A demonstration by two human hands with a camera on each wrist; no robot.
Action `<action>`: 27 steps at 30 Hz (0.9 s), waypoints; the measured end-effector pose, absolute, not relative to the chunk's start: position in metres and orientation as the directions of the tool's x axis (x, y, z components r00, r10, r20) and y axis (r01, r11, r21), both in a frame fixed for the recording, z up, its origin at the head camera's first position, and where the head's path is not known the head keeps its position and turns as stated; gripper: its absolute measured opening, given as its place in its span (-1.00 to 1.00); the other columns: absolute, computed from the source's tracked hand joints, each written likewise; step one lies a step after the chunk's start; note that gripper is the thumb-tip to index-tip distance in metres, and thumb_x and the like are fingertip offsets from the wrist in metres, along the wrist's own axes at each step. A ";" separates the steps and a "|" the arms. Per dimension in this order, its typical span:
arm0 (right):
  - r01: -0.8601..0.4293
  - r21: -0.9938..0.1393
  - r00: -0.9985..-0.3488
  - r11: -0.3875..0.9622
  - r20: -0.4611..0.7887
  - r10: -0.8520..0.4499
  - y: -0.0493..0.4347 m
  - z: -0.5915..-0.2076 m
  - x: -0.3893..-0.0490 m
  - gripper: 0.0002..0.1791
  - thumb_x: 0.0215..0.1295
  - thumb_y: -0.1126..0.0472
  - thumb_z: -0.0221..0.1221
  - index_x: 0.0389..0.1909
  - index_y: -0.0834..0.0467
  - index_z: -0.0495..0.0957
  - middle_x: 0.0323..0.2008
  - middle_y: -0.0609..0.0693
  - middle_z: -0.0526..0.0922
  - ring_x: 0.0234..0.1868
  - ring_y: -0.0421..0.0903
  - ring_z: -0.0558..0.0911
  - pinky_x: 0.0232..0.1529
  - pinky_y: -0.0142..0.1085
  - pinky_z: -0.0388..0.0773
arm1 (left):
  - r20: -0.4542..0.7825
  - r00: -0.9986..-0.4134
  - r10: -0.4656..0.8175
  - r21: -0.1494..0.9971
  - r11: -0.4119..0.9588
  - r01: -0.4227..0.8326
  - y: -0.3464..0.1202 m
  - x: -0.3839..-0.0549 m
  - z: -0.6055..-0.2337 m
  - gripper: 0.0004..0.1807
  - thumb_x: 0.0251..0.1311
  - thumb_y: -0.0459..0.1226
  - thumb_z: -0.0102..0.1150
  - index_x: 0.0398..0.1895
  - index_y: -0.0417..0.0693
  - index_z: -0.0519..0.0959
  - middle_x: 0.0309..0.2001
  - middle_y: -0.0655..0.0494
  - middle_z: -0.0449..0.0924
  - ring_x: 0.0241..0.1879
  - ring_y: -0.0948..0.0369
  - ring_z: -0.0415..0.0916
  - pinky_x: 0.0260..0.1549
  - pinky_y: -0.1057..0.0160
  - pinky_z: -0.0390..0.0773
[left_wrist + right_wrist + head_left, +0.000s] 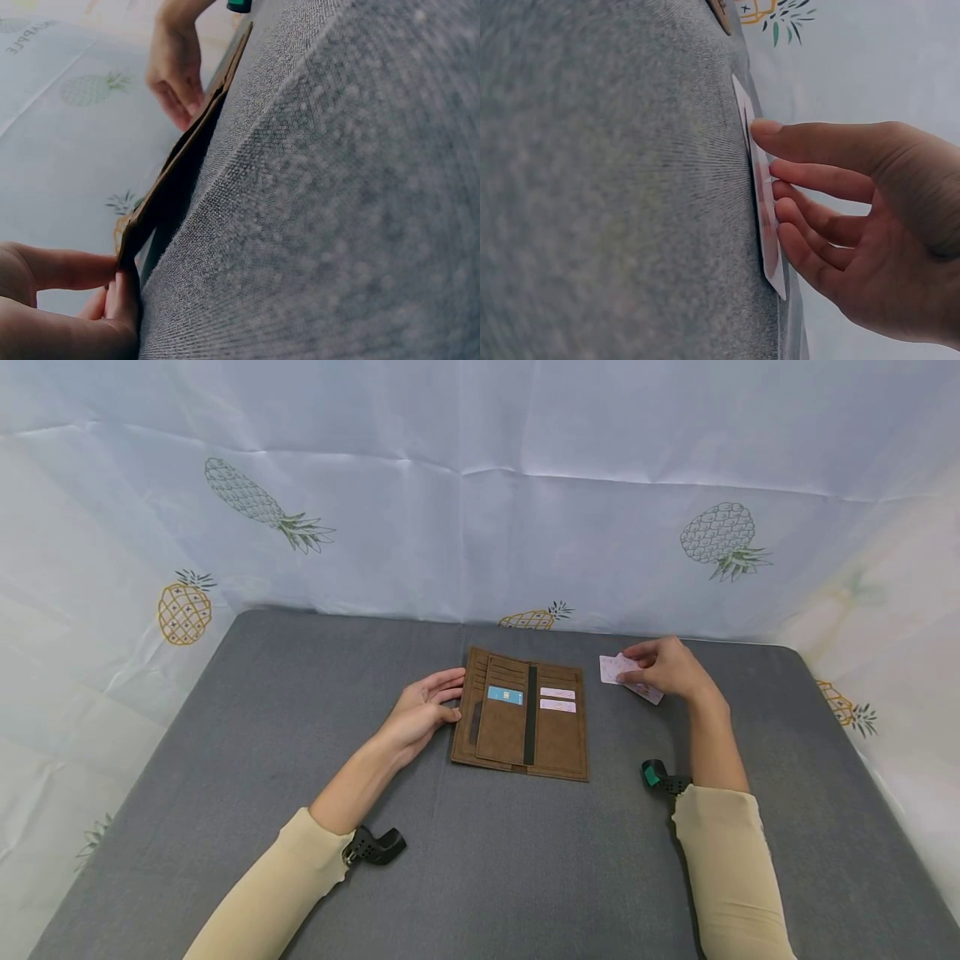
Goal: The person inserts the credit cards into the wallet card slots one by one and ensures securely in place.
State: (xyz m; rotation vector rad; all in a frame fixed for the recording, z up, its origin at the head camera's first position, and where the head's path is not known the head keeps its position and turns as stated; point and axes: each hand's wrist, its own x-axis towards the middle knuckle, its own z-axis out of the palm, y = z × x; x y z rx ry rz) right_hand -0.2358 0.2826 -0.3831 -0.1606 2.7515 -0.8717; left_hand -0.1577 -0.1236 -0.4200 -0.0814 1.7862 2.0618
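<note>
An open brown wallet [557, 739] lies on the grey table, a blue card [505, 695] in its left panel and two pink cards [557, 705] in its right panel. My left hand [420, 714] pinches the wallet's left edge between thumb and fingers; in the left wrist view that edge [129, 244] is raised off the cloth. To the wallet's right, my right hand [667, 670] pinches a loose pink card [611, 668], which overlaps another pink card [649, 694] beneath the hand. In the right wrist view the thumb and fingertips meet the pale cards [769, 255] close over the table.
Grey cloth covers the table [300, 760]. Behind it and along both sides hangs a white curtain [420, 535] printed with pineapples. A black strap-on camera mount sits at the left wrist [378, 846], another at the right wrist [663, 778].
</note>
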 end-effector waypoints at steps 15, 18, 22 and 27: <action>-0.028 -0.566 -0.969 0.824 -0.188 -0.163 0.286 -0.389 -0.237 -0.38 0.38 0.10 0.47 0.33 0.37 0.63 0.23 0.42 0.69 0.05 0.17 0.63 -0.19 -0.33 0.54 | -0.303 -0.916 0.264 0.935 -0.102 -0.339 -0.123 -0.158 -0.420 -0.13 0.32 -0.69 0.02 0.70 -0.09 0.25 0.68 -0.03 0.26 0.65 0.05 0.21 0.04 0.41 0.55; -0.018 -0.552 -0.969 0.834 -0.195 -0.150 0.286 -0.388 -0.237 -0.36 0.38 0.08 0.47 0.34 0.37 0.62 0.23 0.42 0.69 0.08 0.20 0.65 -0.18 -0.34 0.54 | -0.304 -0.915 0.265 0.936 -0.097 -0.339 -0.124 -0.158 -0.419 -0.13 0.32 -0.68 0.04 0.70 -0.08 0.25 0.68 -0.02 0.25 0.66 0.05 0.21 0.10 0.37 0.54; -0.010 -0.534 -0.970 0.845 -0.200 -0.138 0.286 -0.388 -0.237 -0.34 0.38 0.04 0.47 0.33 0.39 0.61 0.21 0.43 0.68 0.10 0.24 0.65 -0.17 -0.31 0.53 | -0.305 -0.914 0.266 0.936 -0.094 -0.340 -0.124 -0.158 -0.420 -0.13 0.32 -0.68 0.04 0.70 -0.08 0.25 0.68 -0.03 0.25 0.66 0.04 0.20 0.10 0.36 0.54; -0.018 -0.540 -0.974 0.841 -0.181 -0.137 0.288 -0.390 -0.236 -0.34 0.36 0.05 0.49 0.29 0.41 0.62 0.16 0.42 0.68 0.03 0.19 0.63 -0.17 -0.30 0.52 | -0.305 -0.913 0.271 0.935 -0.096 -0.341 -0.124 -0.159 -0.420 -0.14 0.33 -0.68 0.01 0.71 -0.08 0.24 0.69 -0.03 0.24 0.67 0.03 0.19 0.01 0.43 0.54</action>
